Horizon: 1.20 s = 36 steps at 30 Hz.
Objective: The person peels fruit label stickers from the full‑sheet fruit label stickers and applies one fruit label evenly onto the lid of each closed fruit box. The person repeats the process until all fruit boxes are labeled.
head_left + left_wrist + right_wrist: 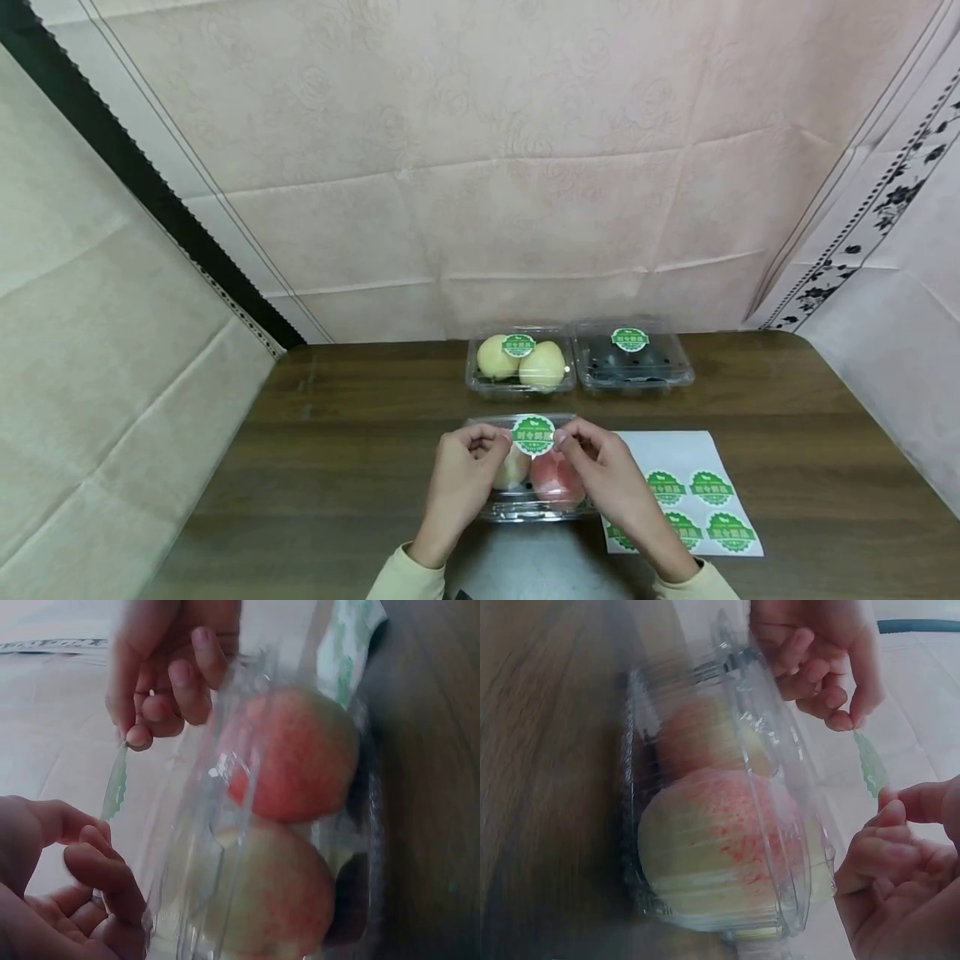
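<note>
Between both hands, a round green-and-white sticker (533,435) is held above the lid of a clear plastic clamshell box (536,510). My left hand (467,473) pinches its left edge between thumb and forefinger. The opposite edge is pinched the same way by my right hand (613,477). Inside the closed box lie two peaches, a redder one (557,481) on the right and a paler one (512,469) on the left. Seen edge-on in the right wrist view, the sticker (870,763) stands apart from the lid.
Behind stand two more clear boxes with stickers on their lids: one with pale yellow-green fruit (542,365), one with dark contents (632,360). A white sheet of green stickers (701,458) lies at the right, partly under my right forearm. Light cloth (480,217) hangs behind the brown table (345,467).
</note>
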### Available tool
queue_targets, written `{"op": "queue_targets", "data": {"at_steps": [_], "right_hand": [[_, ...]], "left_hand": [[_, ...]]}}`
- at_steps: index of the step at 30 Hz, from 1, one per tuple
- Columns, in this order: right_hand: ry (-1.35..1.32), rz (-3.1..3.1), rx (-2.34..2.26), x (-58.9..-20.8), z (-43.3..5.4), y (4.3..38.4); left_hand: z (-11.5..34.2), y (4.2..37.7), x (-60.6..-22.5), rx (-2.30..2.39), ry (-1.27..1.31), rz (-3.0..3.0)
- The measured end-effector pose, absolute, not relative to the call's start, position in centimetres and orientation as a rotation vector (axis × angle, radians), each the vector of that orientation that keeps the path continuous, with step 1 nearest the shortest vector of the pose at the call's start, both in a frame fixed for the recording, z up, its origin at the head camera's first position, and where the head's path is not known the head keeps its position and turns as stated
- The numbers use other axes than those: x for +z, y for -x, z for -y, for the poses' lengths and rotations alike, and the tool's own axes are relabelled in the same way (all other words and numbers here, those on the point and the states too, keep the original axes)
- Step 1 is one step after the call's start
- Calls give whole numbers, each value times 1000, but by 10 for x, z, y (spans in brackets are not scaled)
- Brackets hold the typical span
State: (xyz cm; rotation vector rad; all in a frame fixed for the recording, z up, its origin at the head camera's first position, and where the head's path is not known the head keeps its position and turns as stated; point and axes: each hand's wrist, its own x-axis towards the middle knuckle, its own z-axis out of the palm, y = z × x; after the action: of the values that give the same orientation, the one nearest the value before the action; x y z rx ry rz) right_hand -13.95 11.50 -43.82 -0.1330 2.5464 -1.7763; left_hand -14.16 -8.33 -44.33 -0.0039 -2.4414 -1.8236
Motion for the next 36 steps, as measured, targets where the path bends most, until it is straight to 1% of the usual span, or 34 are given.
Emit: {"op": "queue_targets", "data": {"at_steps": [7,11,23,36], "right_hand": [[146,-2758,-1579,-437,-111,139],[168,-2847,-1463,-438,-110,139],[315,-3088,-989,-437,-102,136],[344,-3201,-831,-442,-99,135]], "left_hand": [[81,139,-441,-1368,24,2619],[80,136,-440,-1212,21,2697],[82,136,-440,-1120,4,2775],[83,137,-443,-1029,-2,2824]]}}
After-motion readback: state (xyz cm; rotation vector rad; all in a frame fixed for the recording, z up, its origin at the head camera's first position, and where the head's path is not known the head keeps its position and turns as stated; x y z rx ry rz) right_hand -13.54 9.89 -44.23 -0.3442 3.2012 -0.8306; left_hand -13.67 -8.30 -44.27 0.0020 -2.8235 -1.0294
